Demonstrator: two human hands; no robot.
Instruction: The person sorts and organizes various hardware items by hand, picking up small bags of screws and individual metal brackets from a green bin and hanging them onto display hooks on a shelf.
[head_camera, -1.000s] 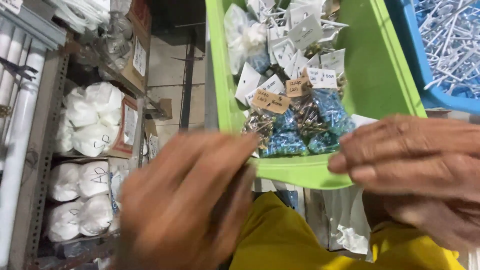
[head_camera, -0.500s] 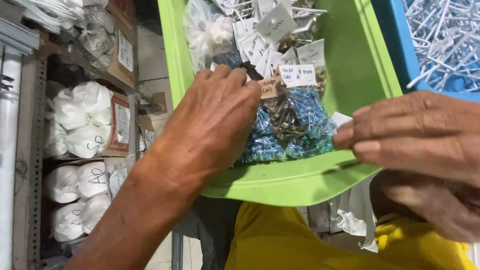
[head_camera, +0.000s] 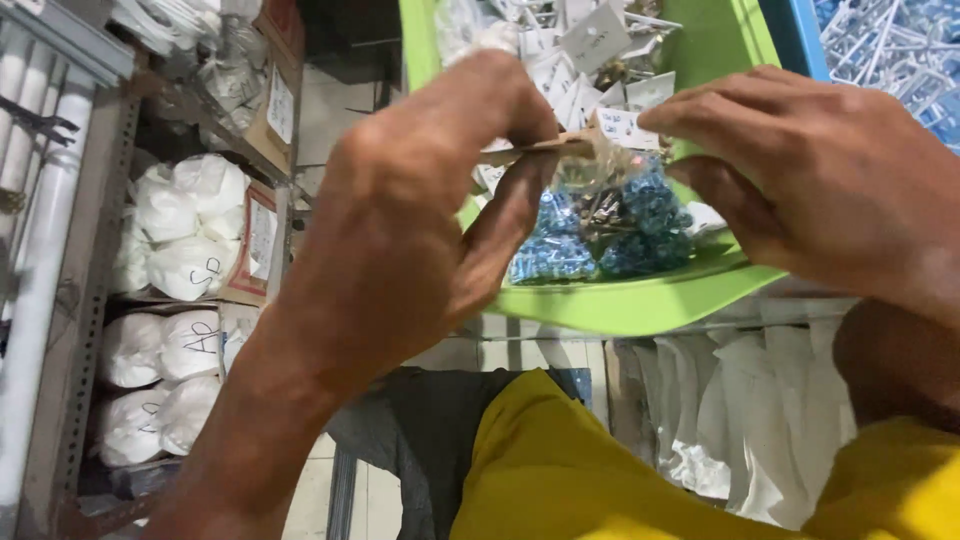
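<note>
Both hands on one bag over green tray.
Left hand (head_camera: 430, 200) and right hand (head_camera: 810, 170) pinch a clear bag (head_camera: 600, 170) by its brown tag (head_camera: 545, 148); blue packets (head_camera: 600, 240) lie in the tray (head_camera: 640, 300) beneath.

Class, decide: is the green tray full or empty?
Partly full. The green tray holds small bags of blue pieces and white tags, with bare green showing beside them.
</note>
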